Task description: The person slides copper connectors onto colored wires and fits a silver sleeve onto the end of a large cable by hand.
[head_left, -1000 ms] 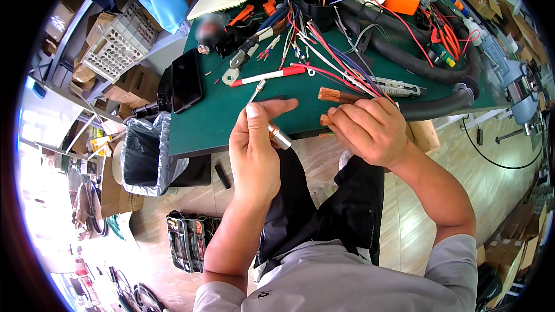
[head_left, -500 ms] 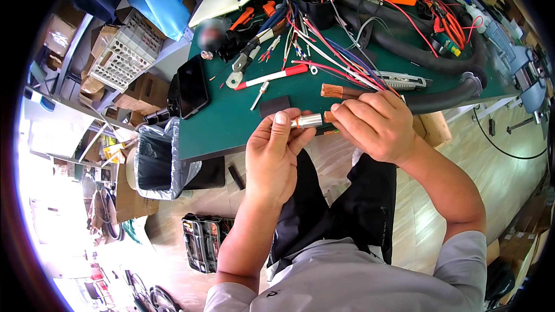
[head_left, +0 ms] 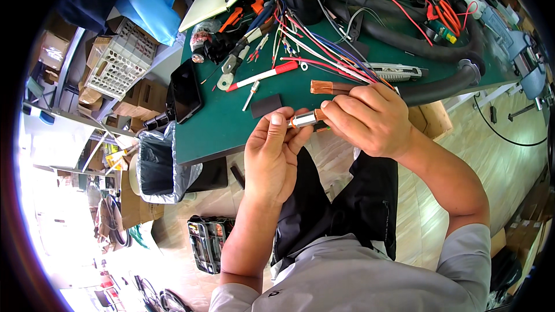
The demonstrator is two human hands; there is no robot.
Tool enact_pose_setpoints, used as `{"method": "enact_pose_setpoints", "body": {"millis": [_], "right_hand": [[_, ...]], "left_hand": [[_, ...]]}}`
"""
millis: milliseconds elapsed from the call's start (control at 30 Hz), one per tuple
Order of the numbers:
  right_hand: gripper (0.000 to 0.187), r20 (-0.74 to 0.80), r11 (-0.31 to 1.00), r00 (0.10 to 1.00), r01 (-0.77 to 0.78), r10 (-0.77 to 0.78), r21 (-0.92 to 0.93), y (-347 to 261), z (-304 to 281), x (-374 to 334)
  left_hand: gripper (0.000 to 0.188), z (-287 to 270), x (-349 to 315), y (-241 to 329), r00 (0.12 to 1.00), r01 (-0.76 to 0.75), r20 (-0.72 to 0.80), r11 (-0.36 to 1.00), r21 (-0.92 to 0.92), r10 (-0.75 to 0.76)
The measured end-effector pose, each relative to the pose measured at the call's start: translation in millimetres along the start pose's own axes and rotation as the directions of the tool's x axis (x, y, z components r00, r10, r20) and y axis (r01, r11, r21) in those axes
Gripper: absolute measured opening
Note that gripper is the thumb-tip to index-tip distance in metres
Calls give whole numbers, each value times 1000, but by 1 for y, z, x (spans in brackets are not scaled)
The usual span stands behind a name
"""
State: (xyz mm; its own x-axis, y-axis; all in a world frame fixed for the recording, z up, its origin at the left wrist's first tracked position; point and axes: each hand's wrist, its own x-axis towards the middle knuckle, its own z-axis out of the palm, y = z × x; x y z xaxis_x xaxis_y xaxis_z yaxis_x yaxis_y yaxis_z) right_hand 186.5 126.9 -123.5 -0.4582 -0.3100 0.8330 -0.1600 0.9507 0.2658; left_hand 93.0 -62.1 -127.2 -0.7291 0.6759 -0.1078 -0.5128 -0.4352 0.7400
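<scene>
Pinched between the thumb and fingers of my left hand (head_left: 269,153) is a silver metal terminal (head_left: 304,119) with an orange ring. My right hand (head_left: 373,120) is closed around a thick cable, mostly hidden by my fingers. Its bare copper strands (head_left: 319,114) meet the terminal's open end; whether they sit inside, I cannot tell. Just beyond, a second cable's bare copper end (head_left: 322,86) points left from under my right hand. On the green table (head_left: 222,130) nearby lie a black rectangular piece (head_left: 266,106) and a small silver pin (head_left: 251,95).
A red-and-white marker (head_left: 263,76), a utility knife (head_left: 396,71) and a bundle of thin wires (head_left: 329,58) lie farther back. Thick black conduit (head_left: 442,89) curves along the right. A phone-like black tablet (head_left: 188,91) and a lined bin (head_left: 157,164) are at left.
The cable's copper strands and the terminal have come together, closing a thin gap. The terminal now tilts slightly up to the right. The whole view has shifted a little.
</scene>
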Motion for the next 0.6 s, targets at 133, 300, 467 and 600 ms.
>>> {"method": "enact_pose_setpoints", "body": {"millis": [133,300,467,600], "right_hand": [[22,37,1000,999,3,-3,2,-1,-3,0],[25,77,1000,997,-2,1,13,-1,-4,-3],[18,28,1000,1000,8,-7,-24,-1,1,-2],[16,49,1000,999,0,1,-19,-2,0,-1]], "left_hand": [[28,-1,0,0,1000,11,19,1000,-19,-10],[28,-2,0,-2,1000,6,26,999,-34,-5],[28,0,0,-2,1000,-1,22,999,-38,2],[28,-1,0,-1,999,-19,35,1000,-18,20]]}}
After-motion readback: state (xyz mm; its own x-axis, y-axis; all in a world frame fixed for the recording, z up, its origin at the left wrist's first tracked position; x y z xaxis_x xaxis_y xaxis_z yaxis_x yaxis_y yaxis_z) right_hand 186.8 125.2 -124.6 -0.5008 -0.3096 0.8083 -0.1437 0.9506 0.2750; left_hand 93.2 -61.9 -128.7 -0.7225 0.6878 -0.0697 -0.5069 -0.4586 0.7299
